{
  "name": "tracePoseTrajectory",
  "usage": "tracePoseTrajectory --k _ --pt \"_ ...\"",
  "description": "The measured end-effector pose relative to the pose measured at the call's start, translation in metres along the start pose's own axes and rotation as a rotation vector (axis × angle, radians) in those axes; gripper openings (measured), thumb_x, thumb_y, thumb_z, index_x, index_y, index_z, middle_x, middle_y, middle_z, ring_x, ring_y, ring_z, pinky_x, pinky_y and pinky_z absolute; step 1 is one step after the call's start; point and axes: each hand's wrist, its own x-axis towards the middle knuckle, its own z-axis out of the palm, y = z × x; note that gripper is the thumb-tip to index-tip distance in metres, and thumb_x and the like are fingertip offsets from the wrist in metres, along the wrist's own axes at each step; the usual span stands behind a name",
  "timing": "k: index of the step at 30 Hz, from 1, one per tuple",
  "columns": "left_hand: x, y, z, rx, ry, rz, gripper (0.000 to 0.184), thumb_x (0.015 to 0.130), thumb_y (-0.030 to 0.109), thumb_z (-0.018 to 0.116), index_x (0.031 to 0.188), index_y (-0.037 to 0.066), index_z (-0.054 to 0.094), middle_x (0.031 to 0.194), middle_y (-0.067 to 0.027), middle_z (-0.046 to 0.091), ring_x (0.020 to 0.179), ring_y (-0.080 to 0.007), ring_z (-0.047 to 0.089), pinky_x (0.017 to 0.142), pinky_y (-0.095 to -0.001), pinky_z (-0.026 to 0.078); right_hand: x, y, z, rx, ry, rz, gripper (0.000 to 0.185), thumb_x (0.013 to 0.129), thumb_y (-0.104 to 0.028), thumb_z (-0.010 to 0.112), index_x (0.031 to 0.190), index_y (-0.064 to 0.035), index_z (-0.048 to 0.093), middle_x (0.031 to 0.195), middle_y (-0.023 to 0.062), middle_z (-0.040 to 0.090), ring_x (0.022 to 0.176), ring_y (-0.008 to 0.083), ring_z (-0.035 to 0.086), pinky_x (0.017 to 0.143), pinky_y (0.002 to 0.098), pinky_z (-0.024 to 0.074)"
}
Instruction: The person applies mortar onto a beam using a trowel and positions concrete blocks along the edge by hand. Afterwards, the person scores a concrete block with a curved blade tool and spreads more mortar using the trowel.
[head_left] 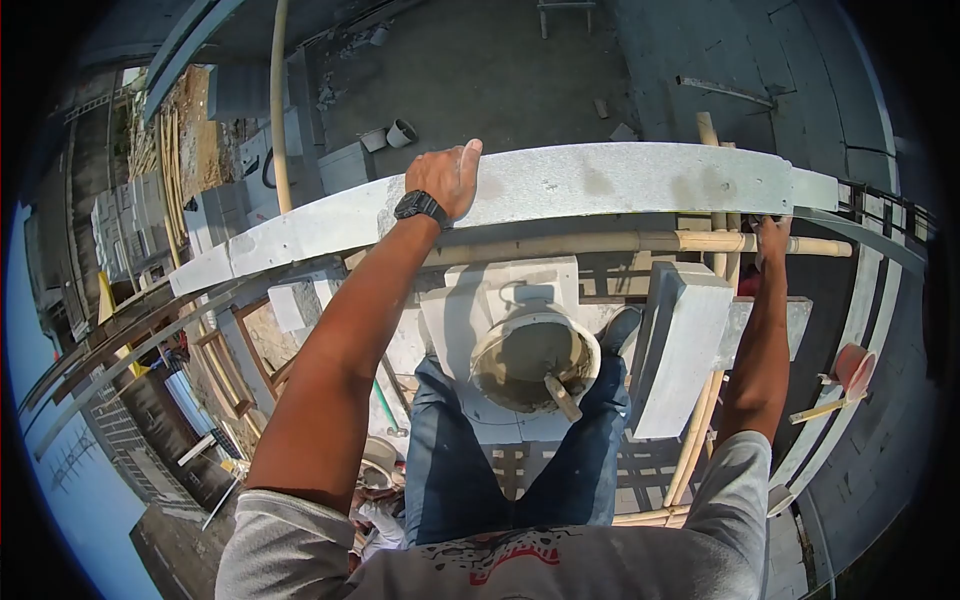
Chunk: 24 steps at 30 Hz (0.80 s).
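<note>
My left hand [445,180], with a black watch on its wrist, rests over the top of a long pale block wall [590,185]. Its fingers bend over the far edge and the thumb points right. My right hand [772,240] is at the wall's near edge, close to its right end and beside a bamboo pole [610,243]. Its fingers are closed and partly in shadow, so what they hold cannot be made out. Between my legs stands a white bucket [478,375] of wet grey mortar [525,355], with a tool handle [562,397] sticking out.
A pale block [682,350] stands right of my leg, near upright bamboo poles [700,430]. Beyond the wall, far below, lies a grey floor with two buckets [401,133]. A pink container [853,370] sits at the right. Another bucket [380,455] is left of my leg.
</note>
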Motion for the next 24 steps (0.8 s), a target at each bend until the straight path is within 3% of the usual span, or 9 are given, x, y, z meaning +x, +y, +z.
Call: tracePoseTrajectory --k 3,4,10,13,16,19,24 --pt "0.000 0.000 -0.001 -0.020 -0.003 -0.002 0.066 0.106 0.049 0.033 0.088 0.001 0.075 0.085 -0.0279 0.070 0.086 -0.0463 0.067 0.084 -0.0537 0.051 -0.007 -0.008 0.000 0.072 -0.003 0.094 0.064 0.085 -0.007 0.059 0.145 0.0038 0.041 0.128 0.0157 0.058 0.103 0.0242 0.062 0.084 0.0333 0.0527" --pt "-0.001 0.002 -0.003 -0.037 -0.005 -0.011 0.067 0.105 0.049 0.033 0.087 0.000 0.075 0.085 -0.0283 0.070 0.086 -0.0465 0.067 0.084 -0.0536 0.051 -0.005 -0.008 0.002 0.068 0.006 0.050 0.062 0.087 -0.006 0.058 0.146 0.0002 0.040 0.124 0.0128 0.059 0.092 0.0188 0.062 0.071 0.0303 0.0534" --pt "0.000 0.003 -0.003 -0.015 -0.024 -0.022 0.066 0.105 0.049 0.033 0.087 0.000 0.074 0.086 -0.0287 0.070 0.086 -0.0467 0.067 0.084 -0.0534 0.052 -0.021 -0.044 0.011 0.067 0.018 0.124 0.064 0.087 -0.004 0.056 0.148 -0.0050 0.040 0.124 0.0116 0.059 0.092 0.0166 0.062 0.071 0.0304 0.0540" --pt "0.000 0.002 -0.003 -0.016 -0.014 -0.013 0.066 0.105 0.048 0.033 0.087 0.000 0.074 0.086 -0.0281 0.070 0.087 -0.0470 0.067 0.084 -0.0540 0.052 -0.016 -0.037 0.002 -0.041 -0.078 0.197 0.062 0.094 -0.004 0.057 0.152 -0.0076 0.035 0.136 0.0138 0.055 0.110 0.0236 0.061 0.086 0.0384 0.0567" --pt "-0.003 0.005 -0.004 -0.026 0.011 -0.010 0.065 0.106 0.048 0.032 0.088 0.001 0.074 0.087 -0.0273 0.071 0.087 -0.0474 0.067 0.083 -0.0545 0.052 -0.017 -0.038 0.008 0.050 -0.033 0.208 0.064 0.095 -0.006 0.059 0.153 -0.0078 0.033 0.136 0.0129 0.055 0.110 0.0225 0.061 0.085 0.0368 0.0559" --pt "-0.002 0.005 -0.004 -0.007 -0.010 -0.013 0.065 0.106 0.048 0.032 0.090 0.002 0.074 0.089 -0.0269 0.071 0.088 -0.0477 0.067 0.084 -0.0549 0.051 -0.028 -0.061 0.019 0.051 0.052 0.130 0.058 0.087 -0.005 0.057 0.143 -0.0021 0.042 0.118 0.0110 0.061 0.082 0.0140 0.060 0.066 0.0300 0.0521" --pt "0.000 0.001 0.001 -0.024 0.017 0.029 0.063 0.106 0.048 0.033 0.091 0.002 0.073 0.090 -0.0278 0.070 0.088 -0.0487 0.066 0.082 -0.0561 0.050 -0.044 -0.105 0.029 0.048 0.073 0.199 0.063 0.086 0.001 0.057 0.147 -0.0056 0.040 0.112 0.0059 0.061 0.077 0.0107 0.055 0.066 0.0277 0.0478"
